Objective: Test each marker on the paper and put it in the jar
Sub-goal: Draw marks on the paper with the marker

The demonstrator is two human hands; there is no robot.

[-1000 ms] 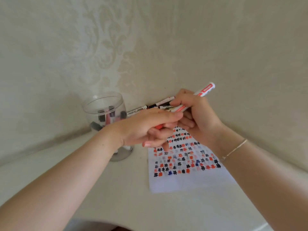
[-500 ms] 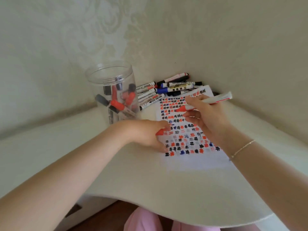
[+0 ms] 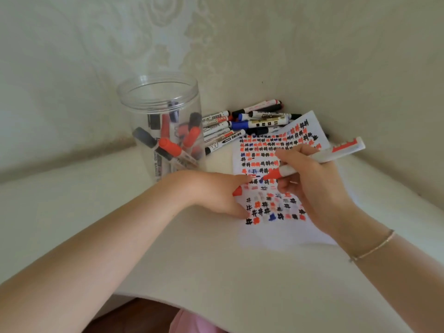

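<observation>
Your right hand (image 3: 314,186) is wrapped around the barrel of an uncapped red marker (image 3: 319,159), fingers and thumb clamped on it in a writing grip. Its long axis runs from the white tail end up at the right, down and leftward to the red tip, which sits at or just above the paper (image 3: 276,236) near the middle of the rows of hash marks; contact itself is too fine to tell. Your left hand (image 3: 216,191) rests on the paper's left edge, holding it down, with the red cap (image 3: 237,191) tucked in its curled fingers, just left of the tip. So the cap lies close along the marker's own line, which should suit recapping after the stroke. The clear jar (image 3: 163,131) stands on the desk (image 3: 216,265) further left, behind your left wrist, already holding several markers; your left hand is the nearer one to it. The untested marker pile (image 3: 245,123) lies between jar and wall corner, touching the paper's top edge.
</observation>
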